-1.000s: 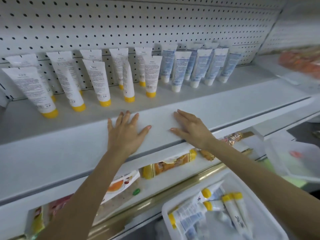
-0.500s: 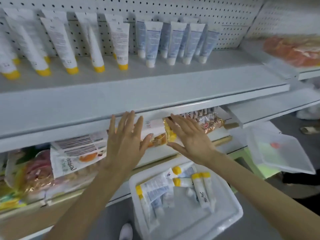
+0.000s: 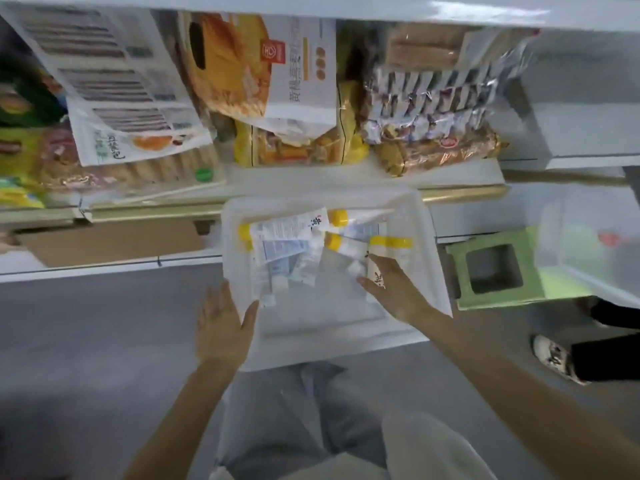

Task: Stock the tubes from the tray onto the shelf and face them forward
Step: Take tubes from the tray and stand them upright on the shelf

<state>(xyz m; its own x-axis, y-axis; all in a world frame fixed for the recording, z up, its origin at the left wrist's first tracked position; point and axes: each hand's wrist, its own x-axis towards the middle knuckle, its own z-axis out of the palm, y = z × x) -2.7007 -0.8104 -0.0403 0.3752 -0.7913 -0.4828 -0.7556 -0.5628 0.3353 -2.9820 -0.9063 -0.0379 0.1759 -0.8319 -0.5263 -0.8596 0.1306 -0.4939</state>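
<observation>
A translucent white tray (image 3: 426,271) sits in front of me below the shelves. Several white tubes with yellow caps (image 3: 294,226) lie loose in its far half, some with blue print. My left hand (image 3: 221,323) hovers over the tray's near left edge, fingers straight and spread, holding nothing. My right hand (image 3: 394,289) reaches into the tray from the right, fingers extended, fingertips at a yellow-capped tube (image 3: 349,249). The upper shelf with the stocked tubes is out of view.
A lower shelf (image 3: 450,168) above the tray holds bags of bread and snack packs (image 3: 263,64). A green stool (image 3: 495,271) and a clear lid (image 3: 588,237) stand at the right. Another person's shoe (image 3: 554,355) is on the grey floor at right.
The view has dropped from the tube shelf to the tray. Both hands came down off the shelf edge; the right one now reaches among the tubes, the left is at the tray's edge.
</observation>
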